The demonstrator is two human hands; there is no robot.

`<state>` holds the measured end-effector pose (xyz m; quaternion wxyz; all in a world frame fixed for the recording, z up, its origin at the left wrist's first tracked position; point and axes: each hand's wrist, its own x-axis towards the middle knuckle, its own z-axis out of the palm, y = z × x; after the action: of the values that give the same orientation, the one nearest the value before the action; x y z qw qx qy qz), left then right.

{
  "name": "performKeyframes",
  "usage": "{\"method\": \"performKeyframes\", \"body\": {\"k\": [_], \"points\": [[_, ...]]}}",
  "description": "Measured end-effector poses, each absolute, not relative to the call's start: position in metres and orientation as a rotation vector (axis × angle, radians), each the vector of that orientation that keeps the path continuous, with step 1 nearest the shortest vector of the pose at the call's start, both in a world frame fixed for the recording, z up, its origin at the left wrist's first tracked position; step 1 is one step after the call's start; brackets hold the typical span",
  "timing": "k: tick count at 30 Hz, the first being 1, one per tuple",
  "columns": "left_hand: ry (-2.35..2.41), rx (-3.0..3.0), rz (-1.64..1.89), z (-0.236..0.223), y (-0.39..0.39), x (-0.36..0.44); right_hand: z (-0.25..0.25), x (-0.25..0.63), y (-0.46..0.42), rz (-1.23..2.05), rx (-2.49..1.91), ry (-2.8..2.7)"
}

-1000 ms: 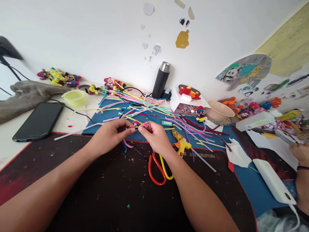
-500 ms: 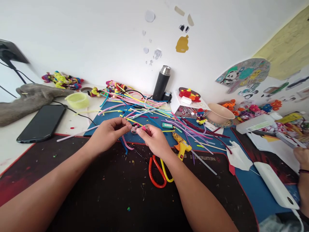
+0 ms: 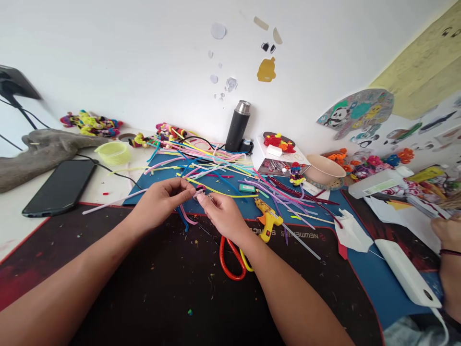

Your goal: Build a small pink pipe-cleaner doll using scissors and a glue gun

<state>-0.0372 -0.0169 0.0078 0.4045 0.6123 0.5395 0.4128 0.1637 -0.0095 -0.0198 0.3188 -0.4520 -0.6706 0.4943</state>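
Observation:
Pinched between the fingertips of both hands is a small pink, dark and greyish piece (image 3: 199,191), perhaps part of a fuzzy-wire figure; fingers cover most of it. My left hand (image 3: 162,201) grips its left side with thumb and forefinger. From the right, my right hand (image 3: 224,215) closes on the same piece, its other fingers curled. Beneath my right wrist lie scissors with red and yellow handles (image 3: 234,277), partly hidden by the forearm. A yellow glue gun (image 3: 268,218) rests just right of that hand. Many coloured pipe cleaners (image 3: 212,168) spread behind both hands.
A black phone (image 3: 59,187) and a pale yellow coil (image 3: 114,154) are at left. By the wall stands a black flask (image 3: 238,126). A pinkish bowl (image 3: 326,170), white power bank (image 3: 406,274) and another person's hand (image 3: 446,233) are at right.
My right fingertips have shifted on the small piece, and the pink-red bit that showed at them is now out of sight. The view has turned slightly; my left hand keeps its pinch.

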Motion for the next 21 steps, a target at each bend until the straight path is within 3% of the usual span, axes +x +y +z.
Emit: {"method": "performKeyframes", "body": {"k": [21], "points": [[1.333,1.584,0.989,0.004,-0.017,-0.036,-0.021,0.151,-0.014,1.149,-1.368,-1.827]]}}
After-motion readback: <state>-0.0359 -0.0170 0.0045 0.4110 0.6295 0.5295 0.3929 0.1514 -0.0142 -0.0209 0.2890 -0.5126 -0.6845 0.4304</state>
